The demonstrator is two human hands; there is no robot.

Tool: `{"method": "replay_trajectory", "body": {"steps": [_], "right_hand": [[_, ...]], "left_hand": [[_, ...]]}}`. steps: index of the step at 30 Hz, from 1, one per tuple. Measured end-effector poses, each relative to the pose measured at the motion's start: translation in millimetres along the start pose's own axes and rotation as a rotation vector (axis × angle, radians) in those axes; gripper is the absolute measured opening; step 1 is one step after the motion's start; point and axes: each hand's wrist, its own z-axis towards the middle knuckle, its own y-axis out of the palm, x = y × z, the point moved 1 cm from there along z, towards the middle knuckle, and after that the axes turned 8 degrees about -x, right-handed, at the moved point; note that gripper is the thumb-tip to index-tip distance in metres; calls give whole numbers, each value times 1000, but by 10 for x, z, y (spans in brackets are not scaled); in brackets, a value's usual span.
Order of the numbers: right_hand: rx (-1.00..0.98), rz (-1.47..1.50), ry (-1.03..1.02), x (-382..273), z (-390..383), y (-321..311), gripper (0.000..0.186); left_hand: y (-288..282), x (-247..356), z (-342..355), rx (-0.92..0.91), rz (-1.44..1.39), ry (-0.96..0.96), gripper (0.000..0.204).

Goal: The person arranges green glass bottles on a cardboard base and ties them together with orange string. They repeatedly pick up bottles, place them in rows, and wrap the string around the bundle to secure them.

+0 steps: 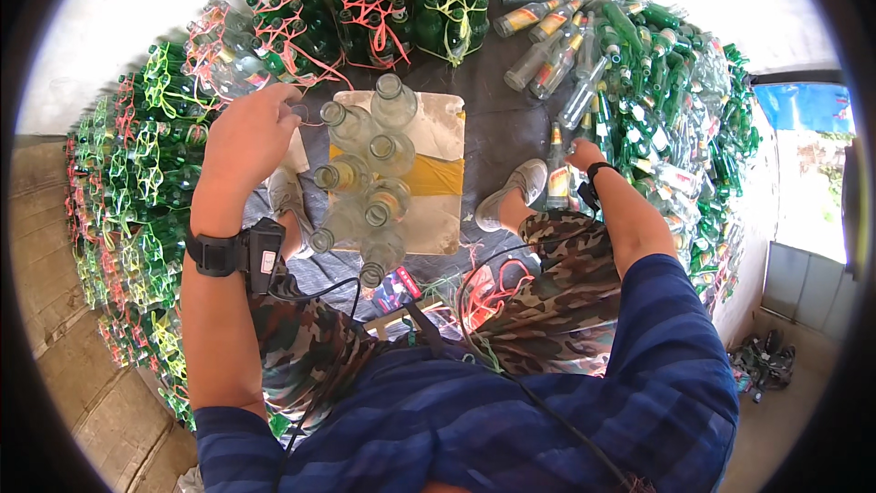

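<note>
Bottles of smooth clear glass (392, 155) cluster on a scuffed, yellow-banded board (433, 228) at centre frame. Left of them, the left hand (248, 132) hovers half-curled, its hold unclear; at centre right, the right hand (582, 155), fingers bent, meets a tumbled glass heap (652, 110), its grip hidden from me.

From my end of the feed, I have my left hand (251, 132) out ahead on the left, back of the hand upward, fingers (288, 95) bent and pointing inward to the right; what the fingertips are doing is too small to make out. My left forearm (219, 338) runs nearly straight forward behind it. My right hand (582, 155) is smaller in view, fingers curled in, their grip unclear to me. My right forearm (634, 215) slants forward and inward from a bent elbow, both arms spread well apart
</note>
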Motion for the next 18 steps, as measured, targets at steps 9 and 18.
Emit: {"method": "replay_trajectory", "body": {"steps": [9, 18], "right_hand": [[-26, -220, 128, -419, -144, -87, 35], [36, -222, 95, -339, -234, -263, 36]], "left_hand": [[4, -88, 12, -16, 15, -15, 32], [-18, -110, -18, -28, 4, -30, 33]]}}
